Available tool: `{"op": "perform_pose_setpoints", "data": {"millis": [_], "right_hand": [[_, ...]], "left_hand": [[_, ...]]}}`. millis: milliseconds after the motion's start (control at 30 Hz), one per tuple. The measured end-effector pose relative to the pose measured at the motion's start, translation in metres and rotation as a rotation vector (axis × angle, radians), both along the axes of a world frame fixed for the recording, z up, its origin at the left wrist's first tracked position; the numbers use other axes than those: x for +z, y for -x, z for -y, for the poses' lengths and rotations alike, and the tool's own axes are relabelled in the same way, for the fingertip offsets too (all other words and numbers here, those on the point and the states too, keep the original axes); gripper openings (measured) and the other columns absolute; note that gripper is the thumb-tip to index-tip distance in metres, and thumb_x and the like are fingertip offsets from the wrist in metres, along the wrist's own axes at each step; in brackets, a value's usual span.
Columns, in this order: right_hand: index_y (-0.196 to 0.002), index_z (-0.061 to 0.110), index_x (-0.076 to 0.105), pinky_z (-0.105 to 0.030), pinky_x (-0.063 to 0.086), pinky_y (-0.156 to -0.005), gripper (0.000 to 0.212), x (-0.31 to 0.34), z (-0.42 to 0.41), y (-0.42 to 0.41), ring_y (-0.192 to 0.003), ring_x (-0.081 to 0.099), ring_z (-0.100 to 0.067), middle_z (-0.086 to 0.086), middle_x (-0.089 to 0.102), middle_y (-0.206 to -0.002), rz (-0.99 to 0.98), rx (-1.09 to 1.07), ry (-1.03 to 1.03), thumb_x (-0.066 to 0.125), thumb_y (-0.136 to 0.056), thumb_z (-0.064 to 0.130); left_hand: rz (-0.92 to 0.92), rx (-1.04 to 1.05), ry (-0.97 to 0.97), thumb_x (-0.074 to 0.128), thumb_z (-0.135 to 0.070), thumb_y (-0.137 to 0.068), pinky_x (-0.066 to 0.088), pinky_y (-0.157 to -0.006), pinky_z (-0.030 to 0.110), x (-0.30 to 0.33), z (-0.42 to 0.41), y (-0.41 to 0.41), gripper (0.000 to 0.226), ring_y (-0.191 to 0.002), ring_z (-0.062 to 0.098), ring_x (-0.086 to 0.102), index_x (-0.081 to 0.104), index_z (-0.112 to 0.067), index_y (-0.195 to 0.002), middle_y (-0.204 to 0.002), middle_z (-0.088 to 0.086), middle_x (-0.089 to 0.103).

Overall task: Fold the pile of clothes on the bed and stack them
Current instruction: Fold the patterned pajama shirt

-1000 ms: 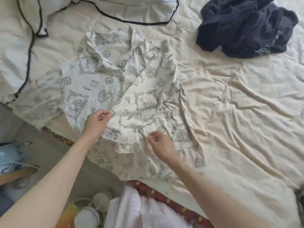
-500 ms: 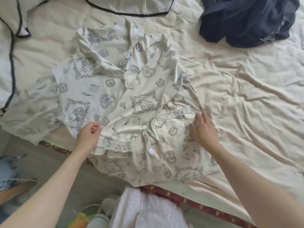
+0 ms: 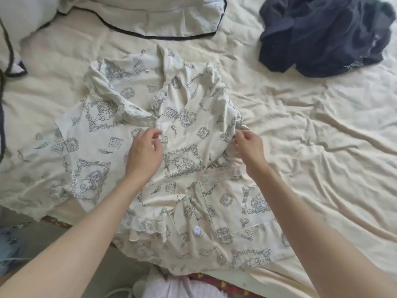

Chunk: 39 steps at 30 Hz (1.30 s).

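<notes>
Currently two hands on one cream cat-print button shirt (image 3: pixel 182 168) mid-bed: left hand (image 3: pixel 145 154) fingers loosely curled, grip unclear; right hand (image 3: pixel 250 145) pinches its right edge. One dark navy garment heap (image 3: pixel 322 33) upper right, cut off.

Your bed (image 3: pixel 322 147) wears a wrinkled cream sheet. The printed cream shirt (image 3: pixel 182 168) lies spread on it directly under your fingers, its hem reaching the near edge. A crumpled dark navy garment (image 3: pixel 322 33) sits well beyond your right fingertips; black-piped white pillows (image 3: pixel 150 16) lie past your left fingers.
</notes>
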State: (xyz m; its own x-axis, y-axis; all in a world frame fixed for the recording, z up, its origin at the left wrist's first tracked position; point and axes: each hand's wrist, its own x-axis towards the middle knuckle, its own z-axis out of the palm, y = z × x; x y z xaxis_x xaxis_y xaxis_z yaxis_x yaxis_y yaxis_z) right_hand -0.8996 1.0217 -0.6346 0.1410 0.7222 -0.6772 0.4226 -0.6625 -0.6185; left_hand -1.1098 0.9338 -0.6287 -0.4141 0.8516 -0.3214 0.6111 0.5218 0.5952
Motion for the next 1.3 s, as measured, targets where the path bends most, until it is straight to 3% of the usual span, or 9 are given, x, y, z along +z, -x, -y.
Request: {"op": "perform_pose_setpoints", "data": {"millis": [67, 167, 367, 433, 533, 667, 833, 1067, 1300], "right_hand": [[-0.118, -0.009, 0.058, -0.033, 0.048, -0.066, 0.035, -0.005, -0.016, 0.004, -0.068, 0.057, -0.029, -0.016, 0.064, -0.081, -0.079, -0.159, 0.101, 0.043, -0.097, 0.015], [-0.085, 0.003, 0.064, -0.02, 0.033, -0.039, 0.021, -0.013, -0.034, 0.001, -0.037, 0.043, -0.011, 0.0, 0.052, -0.048, -0.312, -0.412, 0.305, 0.049, -0.095, 0.014], [-0.085, 0.005, 0.058, -0.03, 0.049, -0.085, 0.019, -0.027, -0.054, -0.011, -0.074, 0.059, -0.016, -0.001, 0.061, -0.074, -0.651, -0.854, 0.481, 0.055, -0.095, 0.021], [-0.074, 0.005, 0.057, -0.032, 0.049, -0.084, 0.02, -0.023, -0.058, -0.012, -0.07, 0.057, -0.017, -0.002, 0.057, -0.068, -0.721, -0.933, 0.51, 0.058, -0.092, 0.014], [-0.074, 0.004, 0.058, -0.032, 0.049, -0.083, 0.014, -0.018, -0.065, -0.015, -0.079, 0.059, -0.02, -0.006, 0.061, -0.077, -0.802, -0.999, 0.538, 0.056, -0.088, 0.003], [-0.078, 0.003, 0.054, -0.035, 0.047, -0.091, 0.017, -0.02, -0.074, -0.02, -0.085, 0.059, -0.022, -0.009, 0.06, -0.082, -0.831, -1.013, 0.491, 0.043, -0.089, -0.002], [-0.077, 0.006, 0.05, -0.032, 0.049, -0.084, 0.022, -0.036, -0.075, -0.018, -0.07, 0.055, -0.019, -0.006, 0.054, -0.072, -0.645, -1.069, 0.409, 0.038, -0.091, -0.005], [-0.1, 0.003, 0.054, -0.036, 0.046, -0.1, 0.011, -0.038, -0.062, -0.016, -0.083, 0.06, -0.019, -0.008, 0.059, -0.081, -0.722, -1.087, 0.324, 0.046, -0.093, -0.002], [-0.118, 0.001, 0.054, -0.032, 0.056, -0.08, 0.025, -0.032, -0.035, -0.014, -0.087, 0.068, -0.021, -0.012, 0.069, -0.101, -0.72, -0.718, 0.299, 0.052, -0.096, 0.012]], "left_hand": [[0.033, -0.066, -0.028, 0.041, -0.011, -0.096, 0.038, -0.091, 0.027, -0.005, -0.042, -0.013, 0.029, -0.108, 0.015, 0.049, 0.053, -0.011, -0.123, -0.122, 0.004, 0.053], [0.052, -0.139, 0.012, 0.04, -0.013, -0.097, 0.035, -0.099, 0.031, -0.018, -0.103, -0.028, 0.037, -0.12, 0.02, 0.047, 0.046, -0.01, -0.133, -0.133, 0.007, 0.048], [0.122, -0.116, 0.07, 0.041, -0.029, -0.098, 0.037, -0.105, 0.038, -0.04, -0.183, -0.045, 0.045, -0.123, 0.021, 0.046, 0.038, -0.011, -0.14, -0.137, 0.005, 0.047], [0.212, 0.006, 0.088, 0.045, -0.036, -0.097, 0.041, -0.096, 0.033, -0.044, -0.201, -0.05, 0.038, -0.108, 0.017, 0.052, 0.049, -0.014, -0.128, -0.117, 0.0, 0.057], [0.299, 0.193, 0.066, 0.053, -0.035, -0.094, 0.034, -0.061, 0.024, -0.053, -0.227, -0.055, 0.031, -0.064, 0.011, 0.043, 0.048, -0.019, -0.069, -0.065, -0.005, 0.043], [0.223, 0.291, 0.122, 0.056, -0.019, -0.09, 0.028, -0.043, 0.017, -0.058, -0.251, -0.055, 0.035, -0.054, 0.009, 0.036, 0.04, -0.021, -0.058, -0.061, -0.006, 0.039], [0.205, 0.335, 0.094, 0.053, -0.018, -0.094, 0.038, -0.072, 0.02, -0.064, -0.256, -0.047, 0.019, -0.088, 0.016, 0.052, 0.065, -0.009, -0.106, -0.098, 0.002, 0.059], [0.183, 0.281, 0.059, 0.064, -0.03, -0.089, 0.043, -0.08, 0.023, -0.062, -0.246, -0.038, 0.024, -0.094, 0.016, 0.057, 0.068, -0.012, -0.105, -0.108, 0.002, 0.066], [0.075, 0.094, 0.035, 0.053, -0.024, -0.095, 0.041, -0.094, 0.027, -0.044, -0.194, -0.036, 0.034, -0.108, 0.016, 0.054, 0.055, -0.008, -0.125, -0.121, 0.005, 0.059]]}}
